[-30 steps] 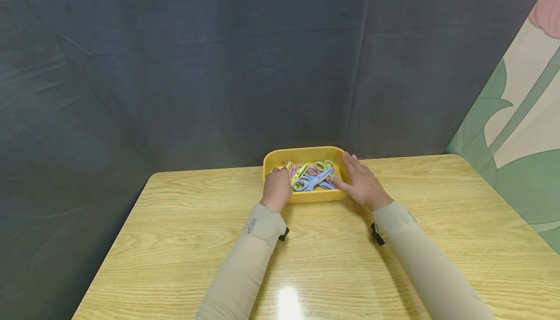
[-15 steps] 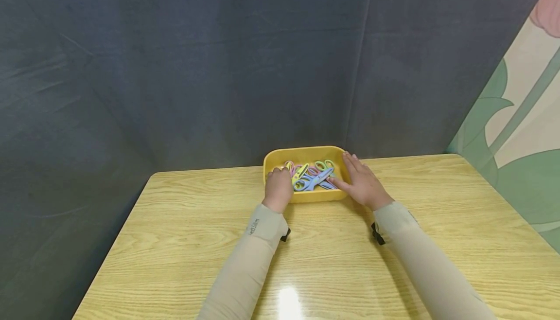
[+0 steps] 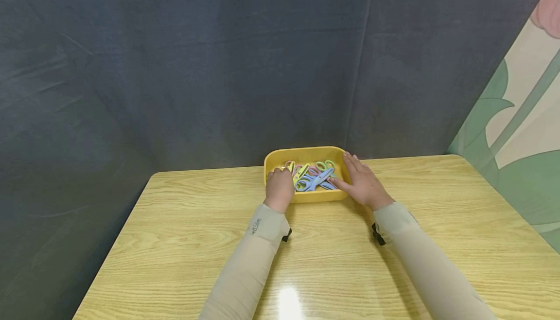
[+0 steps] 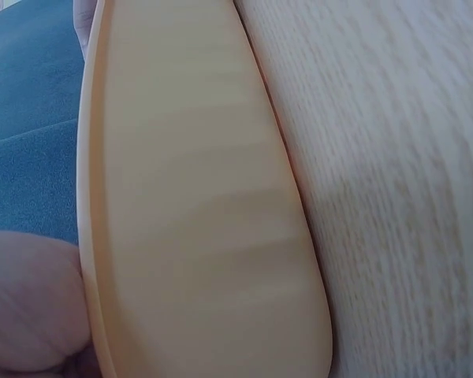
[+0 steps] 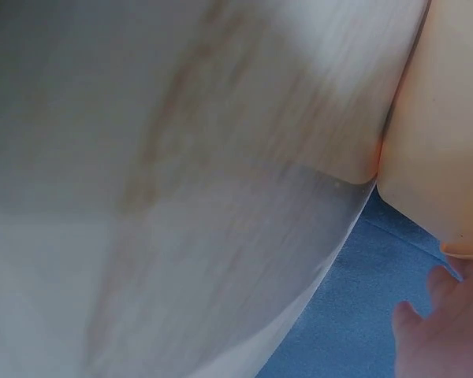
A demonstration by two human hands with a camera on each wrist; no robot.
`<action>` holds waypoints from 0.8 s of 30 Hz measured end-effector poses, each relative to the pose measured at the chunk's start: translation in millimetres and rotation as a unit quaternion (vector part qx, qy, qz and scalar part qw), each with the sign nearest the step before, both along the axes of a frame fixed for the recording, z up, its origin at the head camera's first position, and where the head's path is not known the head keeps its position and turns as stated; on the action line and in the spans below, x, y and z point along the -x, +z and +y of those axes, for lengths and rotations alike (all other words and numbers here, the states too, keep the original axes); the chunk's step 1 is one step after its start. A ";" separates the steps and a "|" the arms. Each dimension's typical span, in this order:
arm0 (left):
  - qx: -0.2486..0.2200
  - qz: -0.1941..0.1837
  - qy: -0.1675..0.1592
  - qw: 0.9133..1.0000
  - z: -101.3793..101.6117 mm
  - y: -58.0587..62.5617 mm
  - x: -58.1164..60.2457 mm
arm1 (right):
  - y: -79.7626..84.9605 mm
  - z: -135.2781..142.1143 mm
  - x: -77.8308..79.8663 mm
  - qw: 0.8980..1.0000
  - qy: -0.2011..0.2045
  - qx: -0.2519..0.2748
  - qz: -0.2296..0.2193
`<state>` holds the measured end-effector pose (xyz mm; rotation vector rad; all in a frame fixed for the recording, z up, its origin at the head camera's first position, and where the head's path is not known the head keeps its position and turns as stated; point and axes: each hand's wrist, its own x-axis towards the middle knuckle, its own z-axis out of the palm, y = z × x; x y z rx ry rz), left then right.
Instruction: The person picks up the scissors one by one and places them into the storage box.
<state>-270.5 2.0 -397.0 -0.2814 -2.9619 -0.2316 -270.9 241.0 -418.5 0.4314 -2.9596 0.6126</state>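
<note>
A yellow bin (image 3: 321,196) stands near the table's far edge with several pairs of scissors inside. Knuckles up, my left hand (image 3: 280,191) reaches over its left front rim. A pair of yellow scissors (image 3: 291,166) sticks out past those fingers, which hold it low in the bin; the fingertips are hidden. My right hand (image 3: 362,184) rests on the right rim, fingers fairly straight, thumb just inside beside the blue scissors (image 3: 321,178). Another yellow pair (image 3: 300,173) lies between. The left wrist view mostly shows the bin's outer wall (image 4: 197,189).
Green-handled scissors (image 3: 321,166) lie at the back of the bin. Behind the wooden table (image 3: 197,213) hangs a dark cloth (image 3: 245,67), close to the bin. A painted wall (image 3: 520,130) rises on the right.
My left hand has shifted slightly right inside the bin, and the yellow scissors at its fingers moved right with it. The right hand stays on the rim.
</note>
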 end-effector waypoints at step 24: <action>-0.079 0.033 -0.030 0.996 -6.6 -5.2 -2.4 | 3.6 -1.3 -2.7 1.000 -0.006 -0.008 -0.011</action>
